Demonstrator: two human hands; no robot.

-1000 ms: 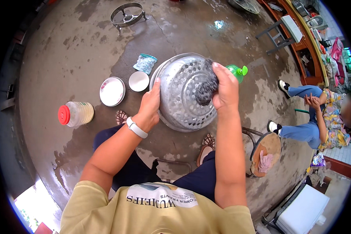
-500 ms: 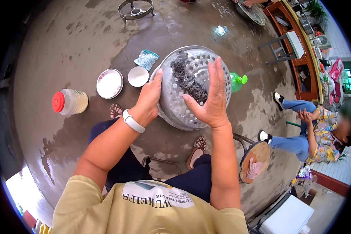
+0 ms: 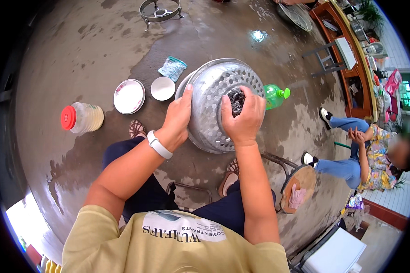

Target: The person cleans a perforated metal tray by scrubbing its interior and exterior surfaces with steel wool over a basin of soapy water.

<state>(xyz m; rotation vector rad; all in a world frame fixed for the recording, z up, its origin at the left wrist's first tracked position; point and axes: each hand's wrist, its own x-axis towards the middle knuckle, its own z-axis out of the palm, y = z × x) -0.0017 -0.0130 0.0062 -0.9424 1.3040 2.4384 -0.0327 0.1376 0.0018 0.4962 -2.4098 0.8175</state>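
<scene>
A round metal steamer pot (image 3: pixel 205 107), its face pierced with several rings of holes, is tilted up in front of me. My left hand (image 3: pixel 178 111) grips its left side, thumb lying along the rim. On the perforated face, my right hand (image 3: pixel 246 116) is closed around a dark steel wool scourer (image 3: pixel 236 101) and presses it near the middle. Part of the scourer is hidden under my fingers. Just right of the pot stands a green pump bottle (image 3: pixel 274 96).
Left of the pot are a white bowl (image 3: pixel 162 88), stacked plates (image 3: pixel 129 96), a blue-white packet (image 3: pixel 172 68) and a red-lidded jar (image 3: pixel 81 118). A metal ring stand (image 3: pixel 160 11) is farther off. A round stool (image 3: pixel 298 189) holds a pink cloth. At right a person (image 3: pixel 373 154) sits.
My right hand was open and spread over the stretched-out scourer. Now its fingers have closed on it, bunching it up. The pot has tilted slightly; my left hand keeps its hold.
</scene>
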